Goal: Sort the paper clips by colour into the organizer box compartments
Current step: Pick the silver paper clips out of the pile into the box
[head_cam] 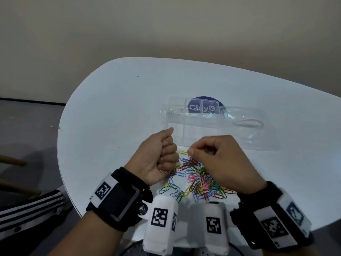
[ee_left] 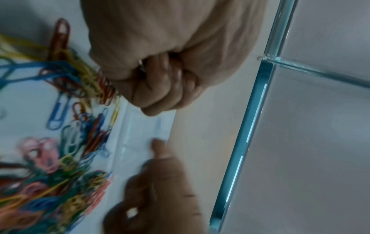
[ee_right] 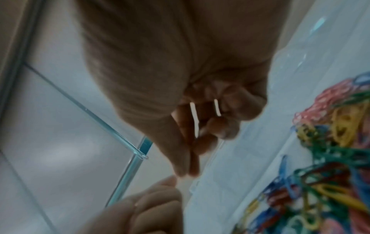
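A heap of paper clips in several colours lies on the white table, just in front of the clear organizer box. My left hand is a tight fist at the heap's left edge. A bit of pale wire shows between its curled fingers. My right hand hovers over the heap's far side with thumb and forefinger pressed together. Its curled fingers hold white paper clips against the palm. The box's front wall stands close beyond both hands, and its near compartments look bare.
The box's clear lid lies open to the right, with a pale loop on it. A blue round sticker shows through the box's far side. The white table curves away at left, with a striped trouser leg below.
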A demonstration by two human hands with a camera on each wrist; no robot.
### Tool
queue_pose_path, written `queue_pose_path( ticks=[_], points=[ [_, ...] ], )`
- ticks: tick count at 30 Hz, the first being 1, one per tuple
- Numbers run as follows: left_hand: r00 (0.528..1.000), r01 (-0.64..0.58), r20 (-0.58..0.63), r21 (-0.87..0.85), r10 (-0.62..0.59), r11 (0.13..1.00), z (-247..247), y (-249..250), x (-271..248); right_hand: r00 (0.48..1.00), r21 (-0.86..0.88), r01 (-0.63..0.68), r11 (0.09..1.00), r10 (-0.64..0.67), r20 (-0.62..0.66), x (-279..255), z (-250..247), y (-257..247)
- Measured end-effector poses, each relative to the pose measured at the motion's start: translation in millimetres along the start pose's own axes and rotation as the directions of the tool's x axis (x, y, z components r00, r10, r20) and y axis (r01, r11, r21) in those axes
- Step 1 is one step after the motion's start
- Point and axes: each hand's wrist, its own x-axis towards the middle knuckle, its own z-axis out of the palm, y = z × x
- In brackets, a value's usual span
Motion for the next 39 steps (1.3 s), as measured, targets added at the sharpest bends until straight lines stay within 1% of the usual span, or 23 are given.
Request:
queue_pose_path(
  ticks=[2, 3, 5, 7, 11, 13, 14, 15, 16, 17, 18, 19, 20, 21, 24, 28, 30, 32, 33, 34, 36, 38, 39],
  points=[
    [0.998, -0.05, -0.04, -0.032, 0.049, 0.998, -4.6, 5.4, -1.1, 0.992, -0.183, -0.051, 0.982, 0.072, 0.108, 0.8, 4.6, 7.6],
    [0.997, -0.067, -0.051, -0.046, 0.065, 0.997, -6.6, 7.4, -2.3, 0.986, -0.276, -0.049, 0.96, 0.09, 0.138, 0.0, 7.2, 8.5],
    [0.994, -0.092, -0.061, -0.063, 0.088, 0.994, -8.5, 9.2, -4.8, 0.981, -0.43, -0.031, 0.902, 0.109, 0.158, -0.6, 11.3, 7.7],
    [0.993, -0.107, -0.061, -0.056, 0.104, 0.993, -8.3, 9.5, -6.7, 0.979, -0.533, -0.024, 0.846, 0.129, 0.16, -1.3, 12.4, 5.3],
    [0.994, -0.104, -0.041, 0.013, 0.104, 0.995, -6.8, 10.2, -8.0, 0.973, -0.599, -0.025, 0.801, 0.156, 0.168, -2.0, 12.5, 4.4],
    [0.995, -0.083, -0.036, 0.135, 0.088, 0.987, -5.4, 10.0, -9.7, 0.974, -0.608, -0.012, 0.794, 0.148, 0.173, -1.4, 12.3, 4.9],
    [0.994, -0.079, -0.05, 0.247, 0.094, 0.966, -5.2, 9.2, -10.4, 0.973, -0.61, -0.01, 0.793, 0.147, 0.175, -1.1, 11.8, 5.1],
    [0.992, -0.077, -0.065, 0.397, 0.112, 0.914, -4.7, 7.6, -12.2, 0.972, -0.61, -0.009, 0.792, 0.15, 0.18, -0.8, 11.3, 4.9],
    [0.988, -0.075, -0.068, 0.563, 0.137, 0.823, -4.6, 5.5, -14.5, 0.971, -0.611, -0.009, 0.792, 0.154, 0.185, -0.8, 10.9, 4.9],
    [0.985, -0.076, -0.055, 0.705, 0.161, 0.706, -5.8, 2.7, -16.7, 0.97, -0.612, -0.009, 0.791, 0.155, 0.186, -0.7, 10.6, 4.8],
    [0.983, -0.082, -0.03, 0.806, 0.179, 0.586, -7.2, -1.0, -19.0, 0.971, -0.617, -0.01, 0.787, 0.156, 0.183, -0.9, 10.4, 5.3],
    [0.982, -0.09, -0.005, 0.868, 0.189, 0.489, -8.9, -5.2, -20.4, 0.973, -0.621, -0.014, 0.784, 0.155, 0.174, -1.0, 9.8, 5.5],
    [0.982, -0.096, 0.017, 0.901, 0.187, 0.424, -10.3, -9.0, -21.3, 0.975, -0.622, -0.02, 0.783, 0.153, 0.161, -1.2, 9.0, 5.8],
    [0.984, -0.093, 0.027, 0.921, 0.175, 0.379, -10.9, -12.8, -22.2, 0.978, -0.621, -0.026, 0.784, 0.149, 0.147, -1.7, 8.0, 6.1],
    [0.991, -0.033, 0.001, 0.971, 0.137, 0.235, -8.9, -20.8, -24.9, 0.982, -0.61, -0.036, 0.791, 0.142, 0.126, -2.5, 4.2, 6.5],
    [0.982, 0.028, -0.03, 1.0, 0.187, 0.015, -7.2, -23.5, -25.6, 0.974, -0.61, -0.044, 0.791, 0.169, 0.149, -3.1, 3.9, 7.6],
    [0.978, 0.028, -0.02, 0.999, 0.209, -0.035, -7.4, -23.6, -25.5, 0.975, -0.602, -0.048, 0.797, 0.169, 0.146, -2.3, 4.7, 8.7],
    [0.98, 0.01, -0.001, 0.999, 0.197, -0.043, -8.1, -23.7, -25.3, 0.976, -0.596, -0.044, 0.802, 0.163, 0.147, -1.9, 4.5, 10.0],
    [0.984, -0.004, 0.01, 1.0, 0.181, -0.031, -8.9, -23.3, -24.6, 0.977, -0.594, -0.039, 0.803, 0.156, 0.146, -1.9, 4.0, 10.7],
    [0.987, -0.02, 0.019, 1.0, 0.16, 0.005, -10.1, -22.1, -23.7, 0.979, -0.59, -0.036, 0.806, 0.148, 0.143, -1.6, 3.4, 11.4],
    [0.99, -0.064, 0.045, 0.988, 0.135, 0.14, -12.0, -17.6, -22.9, 0.983, -0.558, -0.037, 0.829, 0.129, 0.128, -0.6, 0.9, 13.1],
    [0.983, -0.13, 0.085, 0.948, 0.16, 0.291, -13.4, -11.2, -22.1, 0.989, -0.488, -0.052, 0.871, 0.113, 0.096, 1.2, -3.9, 14.3],
    [0.978, -0.16, 0.101, 0.922, 0.182, 0.351, -13.7, -8.1, -22.3, 0.991, -0.443, -0.062, 0.894, 0.107, 0.077, 1.9, -6.6, 14.5]
  ],
)
